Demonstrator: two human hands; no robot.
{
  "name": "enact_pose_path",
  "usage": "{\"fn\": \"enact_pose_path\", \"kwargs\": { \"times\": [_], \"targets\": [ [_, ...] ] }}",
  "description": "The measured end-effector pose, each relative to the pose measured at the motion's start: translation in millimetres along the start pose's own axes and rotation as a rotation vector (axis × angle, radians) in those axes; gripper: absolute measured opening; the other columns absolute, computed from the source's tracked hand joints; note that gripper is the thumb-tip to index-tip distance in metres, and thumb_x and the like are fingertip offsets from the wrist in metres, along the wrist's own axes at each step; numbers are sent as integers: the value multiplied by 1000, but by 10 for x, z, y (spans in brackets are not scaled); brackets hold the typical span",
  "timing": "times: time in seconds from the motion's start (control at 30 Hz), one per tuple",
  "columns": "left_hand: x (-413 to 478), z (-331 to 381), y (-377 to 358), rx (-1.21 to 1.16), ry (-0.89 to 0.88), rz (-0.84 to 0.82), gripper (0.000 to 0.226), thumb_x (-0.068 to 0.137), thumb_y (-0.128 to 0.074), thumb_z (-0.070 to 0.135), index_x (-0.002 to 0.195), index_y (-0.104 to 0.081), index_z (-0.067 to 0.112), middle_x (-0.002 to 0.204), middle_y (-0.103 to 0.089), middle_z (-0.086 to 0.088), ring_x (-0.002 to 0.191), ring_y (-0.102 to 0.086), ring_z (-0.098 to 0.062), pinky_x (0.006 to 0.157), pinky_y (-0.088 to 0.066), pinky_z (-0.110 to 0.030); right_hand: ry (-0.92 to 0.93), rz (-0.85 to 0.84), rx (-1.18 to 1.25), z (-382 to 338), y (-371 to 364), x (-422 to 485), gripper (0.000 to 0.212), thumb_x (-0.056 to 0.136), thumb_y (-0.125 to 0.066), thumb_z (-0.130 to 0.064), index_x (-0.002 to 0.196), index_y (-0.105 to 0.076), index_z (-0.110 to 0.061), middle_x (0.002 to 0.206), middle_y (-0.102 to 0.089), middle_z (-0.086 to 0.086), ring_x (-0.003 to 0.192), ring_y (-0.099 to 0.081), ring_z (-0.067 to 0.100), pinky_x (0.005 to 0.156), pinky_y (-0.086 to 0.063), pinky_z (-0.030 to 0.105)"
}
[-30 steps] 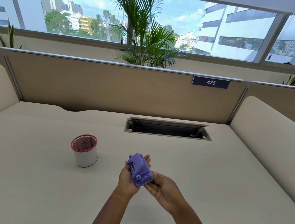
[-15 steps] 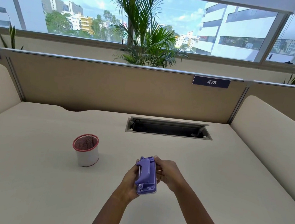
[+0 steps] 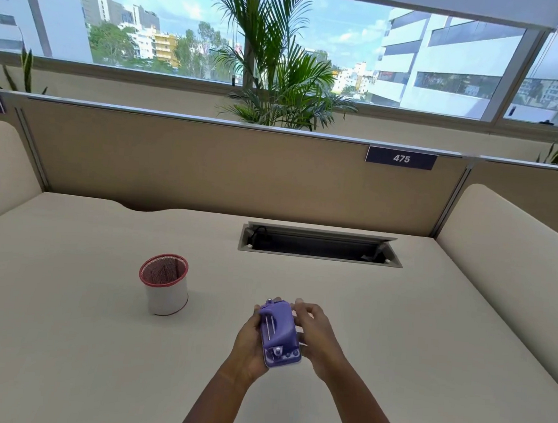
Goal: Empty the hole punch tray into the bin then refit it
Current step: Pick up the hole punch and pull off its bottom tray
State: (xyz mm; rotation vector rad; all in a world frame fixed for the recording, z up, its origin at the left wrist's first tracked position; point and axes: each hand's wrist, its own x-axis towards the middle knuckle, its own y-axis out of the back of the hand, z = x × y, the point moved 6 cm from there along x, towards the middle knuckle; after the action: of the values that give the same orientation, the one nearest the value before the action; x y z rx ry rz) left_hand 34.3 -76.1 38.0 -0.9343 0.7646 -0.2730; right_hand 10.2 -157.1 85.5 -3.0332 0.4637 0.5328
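Observation:
A small purple hole punch (image 3: 279,333) is held between both hands just above the desk, its long axis pointing away from me. My left hand (image 3: 249,341) grips its left side and underside. My right hand (image 3: 314,336) closes on its right side, fingertips curled over the far top edge. Whether the tray is on the punch is hidden by my fingers. A small round bin (image 3: 164,284), white with a red rim and mesh inside, stands upright on the desk to the left of the punch, apart from both hands.
The beige desk (image 3: 427,340) is bounded by padded partitions at the back and both sides. An open cable slot (image 3: 318,246) lies in the desk beyond my hands. A palm plant (image 3: 276,64) and windows stand behind the back partition.
The punch has been turned from its underside facing up to its top facing up. My right hand moved from beneath it to grip its right side. The bin has not moved.

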Motion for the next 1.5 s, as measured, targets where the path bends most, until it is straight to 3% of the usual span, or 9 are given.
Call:
{"fn": "enact_pose_path", "kwargs": {
  "times": [0.07, 0.2, 0.47, 0.73, 0.93, 1.13, 1.27, 1.43, 1.5],
  "targets": [
    [27, 21, -21, -38, -11, 2, 39, 98, -36, 36, 89, -61, 7, 61, -73, -15, 68, -62, -30, 47, -57, -36, 45, -13, -86, 9, -70, -42, 26, 94, -44, -41, 102, -53, -18, 92, -62, -1, 77, -61, 13, 65, -50, 19],
    [40, 46, -54, -44, -27, -22, 37, 98, -34, 32, 90, -61, 8, 62, -74, -15, 51, -70, -27, 47, -58, -35, 158, 8, -236, 13, -106, -71, 15, 93, -51, -33, 97, -54, -19, 89, -60, -2, 74, -57, 8, 57, -45, 11],
    [21, 67, -37, -68, 3, -57, 37, 98, -33, 25, 93, -63, 4, 69, -74, -18, 58, -71, -30, 50, -59, -39, 116, -15, -89, 9, -71, -104, 16, 91, -56, -21, 75, -54, -24, 76, -60, -4, 66, -57, 7, 54, -45, 13],
    [8, 13, -161, -63, 8, -90, 42, 100, -31, 31, 92, -62, 3, 73, -73, -20, 75, -65, -34, 47, -58, -39, 53, 9, 33, -49, 12, -33, 8, 92, -55, -19, 89, -58, -12, 89, -63, 7, 81, -59, 22, 67, -50, 29],
    [20, -174, -172, -17, -76, -143, 35, 101, -28, 19, 105, -58, 0, 85, -75, -18, 87, -66, -28, 75, -56, -35, 46, 189, 78, -122, 187, 155, 19, 94, -51, -17, 75, -53, -12, 94, -58, 16, 84, -55, 27, 72, -48, 36],
    [31, -177, -181, -34, -136, -94, 33, 101, -30, 15, 98, -57, -5, 75, -75, -20, 67, -74, -26, 65, -60, -35, 24, 203, 51, -121, 220, 235, 21, 94, -51, -18, 73, -52, -15, 95, -57, 16, 85, -54, 28, 74, -48, 37],
    [23, -172, -170, -40, -155, -57, 32, 101, -31, 13, 99, -56, -5, 80, -72, -23, 65, -74, -27, 94, -43, -47, 21, 187, 36, -157, 211, 245, 13, 95, -50, -18, 90, -53, -7, 96, -57, 15, 79, -55, 24, 76, -49, 38],
    [-22, -161, -182, -75, -146, -47, 29, 100, -33, 11, 96, -57, -5, 75, -73, -21, 62, -74, -27, 60, -60, -34, -8, 161, 23, -193, 209, 251, 10, 95, -50, -16, 96, -51, -6, 98, -55, 14, 87, -53, 26, 95, -49, 46],
    [-37, -157, -188, -87, -138, -46, 28, 100, -33, 10, 96, -57, -4, 77, -72, -22, 62, -74, -27, 57, -60, -33, -28, 147, 47, -205, 211, 255, 10, 95, -50, -16, 97, -50, -5, 99, -55, 15, 89, -52, 27, 95, -48, 46]
  ]
}}
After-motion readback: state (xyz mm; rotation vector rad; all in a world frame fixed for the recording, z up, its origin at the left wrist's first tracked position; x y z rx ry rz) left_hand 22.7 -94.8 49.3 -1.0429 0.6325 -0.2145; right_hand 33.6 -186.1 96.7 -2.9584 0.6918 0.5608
